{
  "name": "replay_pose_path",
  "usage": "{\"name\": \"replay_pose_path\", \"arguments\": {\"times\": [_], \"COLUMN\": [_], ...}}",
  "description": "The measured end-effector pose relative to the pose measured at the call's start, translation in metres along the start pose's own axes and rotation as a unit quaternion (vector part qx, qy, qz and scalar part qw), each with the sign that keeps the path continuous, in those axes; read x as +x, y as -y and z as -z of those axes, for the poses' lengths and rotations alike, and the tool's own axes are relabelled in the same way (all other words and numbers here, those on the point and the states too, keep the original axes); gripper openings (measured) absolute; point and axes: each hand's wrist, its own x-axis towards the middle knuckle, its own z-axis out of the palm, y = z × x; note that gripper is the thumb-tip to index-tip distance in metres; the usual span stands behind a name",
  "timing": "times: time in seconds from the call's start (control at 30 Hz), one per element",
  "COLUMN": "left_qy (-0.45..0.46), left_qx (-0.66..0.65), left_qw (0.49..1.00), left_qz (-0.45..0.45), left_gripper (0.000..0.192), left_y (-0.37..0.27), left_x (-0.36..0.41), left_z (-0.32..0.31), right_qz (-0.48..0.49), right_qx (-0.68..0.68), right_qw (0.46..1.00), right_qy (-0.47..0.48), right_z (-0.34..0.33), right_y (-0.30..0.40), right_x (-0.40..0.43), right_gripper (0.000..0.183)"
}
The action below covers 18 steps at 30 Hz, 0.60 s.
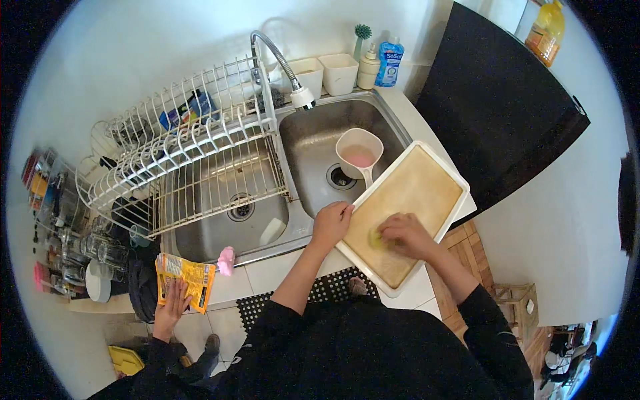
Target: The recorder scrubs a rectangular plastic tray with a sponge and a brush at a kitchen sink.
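A rectangular tray [415, 200] with a white rim and a beige inner face is tilted over the right front corner of the sink and the counter. My left hand [332, 227] grips its left edge. Against the tray's inner face, my right hand [407, 236] holds a yellowish sponge [375, 238], blurred and partly hidden by the fingers. A white dipper [359, 150] with pinkish liquid stands in the right basin [310, 150] of the steel sink, its handle reaching toward the tray.
A white wire dish rack [200, 145] spans the left basin. The flexible faucet [302, 97] hangs over the right one. At left, another person's hand [171, 302] touches a yellow packet [187, 280] beside a pink cloth [226, 261]. A black refrigerator [500, 115] stands at right.
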Motion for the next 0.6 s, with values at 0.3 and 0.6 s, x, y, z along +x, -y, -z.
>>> {"name": "replay_pose_path", "arguments": {"times": [0.3,0.6], "left_qy": [-0.100,-0.118], "left_qx": [-0.035,-0.009], "left_qw": [0.994,0.993], "left_qz": [-0.040,-0.027], "left_gripper": [0.017,0.022], "left_y": [-0.005,-0.030], "left_x": [0.000,-0.057], "left_z": [0.002,0.045], "right_qz": [-0.199,-0.264], "right_qx": [-0.093,-0.075], "right_qw": [0.955,0.955], "right_qy": [-0.197,-0.117], "right_z": [0.002,0.017], "right_y": [-0.024,-0.026], "right_x": [-0.010,-0.035], "right_gripper": [0.048,0.085]}}
